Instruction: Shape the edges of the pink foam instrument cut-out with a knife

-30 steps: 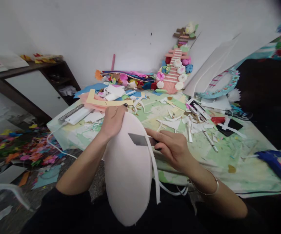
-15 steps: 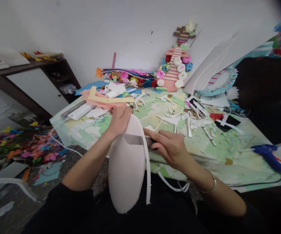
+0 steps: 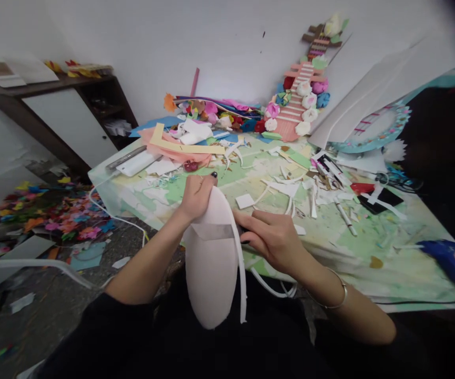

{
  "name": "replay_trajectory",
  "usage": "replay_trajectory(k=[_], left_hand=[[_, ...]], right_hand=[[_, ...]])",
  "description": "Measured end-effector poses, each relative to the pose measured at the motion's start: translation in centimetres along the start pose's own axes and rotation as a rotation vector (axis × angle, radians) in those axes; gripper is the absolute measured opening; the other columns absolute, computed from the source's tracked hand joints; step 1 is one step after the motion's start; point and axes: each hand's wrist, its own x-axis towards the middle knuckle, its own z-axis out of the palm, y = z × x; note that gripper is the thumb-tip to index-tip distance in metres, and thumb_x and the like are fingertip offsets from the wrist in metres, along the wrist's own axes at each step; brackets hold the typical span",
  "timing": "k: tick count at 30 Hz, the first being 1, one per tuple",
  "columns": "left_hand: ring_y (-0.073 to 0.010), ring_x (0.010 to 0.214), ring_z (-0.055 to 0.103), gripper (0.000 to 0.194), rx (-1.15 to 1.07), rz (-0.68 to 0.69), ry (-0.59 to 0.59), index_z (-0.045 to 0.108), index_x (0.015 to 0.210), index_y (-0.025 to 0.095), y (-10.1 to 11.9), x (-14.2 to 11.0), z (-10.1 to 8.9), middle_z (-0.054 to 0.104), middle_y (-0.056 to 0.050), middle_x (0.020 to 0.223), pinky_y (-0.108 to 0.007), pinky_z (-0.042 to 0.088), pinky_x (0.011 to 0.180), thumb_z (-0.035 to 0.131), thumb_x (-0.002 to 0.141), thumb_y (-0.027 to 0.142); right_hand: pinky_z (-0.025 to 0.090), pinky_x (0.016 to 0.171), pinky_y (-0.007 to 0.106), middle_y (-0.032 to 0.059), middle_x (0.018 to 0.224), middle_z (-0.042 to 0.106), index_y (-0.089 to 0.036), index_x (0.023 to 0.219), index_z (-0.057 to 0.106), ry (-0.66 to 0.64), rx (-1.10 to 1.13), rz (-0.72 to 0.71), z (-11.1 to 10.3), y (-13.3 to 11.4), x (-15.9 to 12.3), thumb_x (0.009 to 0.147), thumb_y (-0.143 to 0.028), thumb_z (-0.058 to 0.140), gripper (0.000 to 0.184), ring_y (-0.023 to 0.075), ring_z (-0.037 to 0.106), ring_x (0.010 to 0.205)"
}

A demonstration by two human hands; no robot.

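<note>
A pale oval piece of foam board (image 3: pixel 211 284) is tilted in front of my body. My left hand (image 3: pixel 198 197) is closed on its upper end, thumb on top and the other fingers mostly hidden. My right hand (image 3: pixel 270 237) grips a knife whose handle is largely covered by the fingers. The wide grey knife blade (image 3: pixel 211 231) crosses the upper part of the oval. Along the oval's right edge a narrow white strip (image 3: pixel 243 287) curves, separated lower down and hanging free at its bottom end.
Foam scraps (image 3: pixel 280 187) litter the green-stained table (image 3: pixel 259 163). A blue glue gun (image 3: pixel 444 255) lies at the right. Paper flowers decorate a pink instrument-shaped model (image 3: pixel 290 116) against the wall. A low cabinet (image 3: pixel 69 123) stands left, with colourful paper flowers (image 3: pixel 81 216) on the floor.
My view has turned slightly left, so the table and wall appear further right. The knife blade reaches a bit further left across the oval. Both hands keep their grips.
</note>
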Motion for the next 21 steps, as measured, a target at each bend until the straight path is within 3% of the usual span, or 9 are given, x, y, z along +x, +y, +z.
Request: replay_trajectory(k=[11,21], left_hand=[[-0.0089,0.043,0.025,0.046,-0.054,0.029,-0.060,0.031,0.046,0.019,2.3,-2.0,0.9,0.024,0.005,0.044,-0.030,0.019,0.047,0.044,0.089,0.025],[-0.0095,0.043,0.025,0.050,-0.006,-0.021,-0.077,0.027,0.045,0.020,4.1,-3.6,0.8,0.020,0.004,0.043,-0.031,0.021,0.047,0.045,0.090,0.034]], right_hand=[[0.034,0.054,0.022,-0.0005,0.065,0.051,-0.022,0.128,0.060,-0.011,0.024,0.080,-0.5,-1.1,-2.4,0.099,-0.050,0.027,0.052,0.0104,0.048,0.058],[0.044,0.066,0.024,0.0048,0.078,0.066,-0.016,0.128,0.059,-0.045,0.140,0.135,-0.6,-1.7,-3.8,0.100,-0.047,0.028,0.052,0.0128,0.059,0.070]])
